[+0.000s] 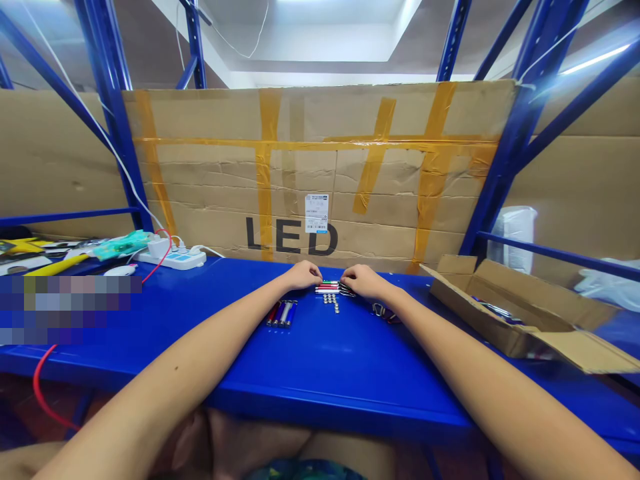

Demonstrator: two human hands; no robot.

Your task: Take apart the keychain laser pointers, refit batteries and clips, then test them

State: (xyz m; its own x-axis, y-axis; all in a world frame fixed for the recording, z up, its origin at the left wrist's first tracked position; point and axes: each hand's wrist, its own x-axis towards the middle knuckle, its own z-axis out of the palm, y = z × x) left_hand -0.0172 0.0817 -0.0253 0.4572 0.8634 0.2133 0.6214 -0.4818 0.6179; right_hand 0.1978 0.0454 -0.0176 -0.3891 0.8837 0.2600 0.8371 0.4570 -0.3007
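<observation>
Two bent hands meet a short row of rods [327,287] on the blue table [320,367].
The left hand [303,275] has its curled fingers just beside the row's left end, the right hand [364,281] is at its right end; I cannot tell if either grasps. Small discs [337,309] lie nearer, tubes [284,313] to the left, an open box [470,323] far right.

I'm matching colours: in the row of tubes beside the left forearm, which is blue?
The tube at the row's right end; its neighbour looks silvery, and the leftmost tube is red.
</observation>
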